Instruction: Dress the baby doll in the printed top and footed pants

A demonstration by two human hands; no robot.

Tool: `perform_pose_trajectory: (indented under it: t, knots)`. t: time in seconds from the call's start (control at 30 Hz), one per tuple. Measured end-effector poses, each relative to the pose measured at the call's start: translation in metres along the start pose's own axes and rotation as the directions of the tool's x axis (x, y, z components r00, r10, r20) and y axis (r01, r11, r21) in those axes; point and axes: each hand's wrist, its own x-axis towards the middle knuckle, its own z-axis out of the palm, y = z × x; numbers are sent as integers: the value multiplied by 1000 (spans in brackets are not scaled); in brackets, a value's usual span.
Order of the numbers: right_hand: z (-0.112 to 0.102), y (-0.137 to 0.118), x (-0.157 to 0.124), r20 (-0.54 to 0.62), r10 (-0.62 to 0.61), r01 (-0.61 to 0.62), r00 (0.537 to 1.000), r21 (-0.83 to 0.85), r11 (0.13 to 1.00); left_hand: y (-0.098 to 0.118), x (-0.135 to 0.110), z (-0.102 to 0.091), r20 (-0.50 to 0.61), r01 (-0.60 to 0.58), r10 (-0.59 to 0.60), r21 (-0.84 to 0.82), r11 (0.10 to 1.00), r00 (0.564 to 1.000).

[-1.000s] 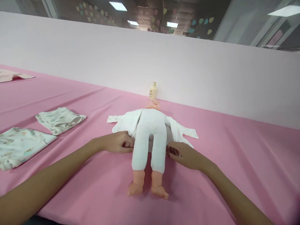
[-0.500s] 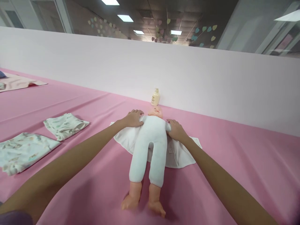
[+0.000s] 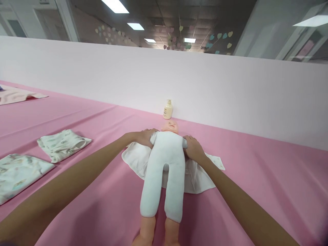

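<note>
A baby doll [image 3: 167, 147] with a white cloth body lies on its back, its head away from me and its bare feet towards me. Under it a white baby garment [image 3: 198, 179] is spread out on both sides. My left hand [image 3: 146, 137] is closed around the doll's upper arm on the left, its thumb hidden against the body. On the other side my right hand [image 3: 193, 147] grips the doll's other arm, with its fingertips partly out of sight. Close behind the doll's head stands a cream pump bottle [image 3: 168, 111].
Two folded printed baby clothes, a smaller one [image 3: 63, 144] and a larger one [image 3: 22, 174], lie to the left on the pink padded surface [image 3: 97, 191]. Farther left is a pale pink cloth [image 3: 20, 95]. A white low wall [image 3: 230, 92] with glass above borders the back.
The view has shifted, so the doll appears lower and nearer. My left thumb has gone from the doll's chest to under its arm. The doll's face shows more.
</note>
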Motion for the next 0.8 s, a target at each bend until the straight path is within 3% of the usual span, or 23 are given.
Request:
perform_pose_trajectory:
  t: [0.13, 0.33, 0.57, 0.8]
  knots:
    - [-1, -5, -2, 9, 15, -14, 1000, -11, 1000, 11, 8, 16, -143, -63, 80, 119, 991, 987]
    - [-3, -9, -3, -15, 52, -53, 999, -52, 997, 22, 20, 29, -297, 29, 23, 168, 985, 955]
    - [-3, 3, -1, -41, 125, -128, 991, -71, 989, 27, 40, 31, -323, 76, -24, 151, 986, 946]
    - [-5, 17, -5, -8, 191, -191, 982, 1, 982, 22, 40, 36, -320, 122, -78, 120, 985, 944]
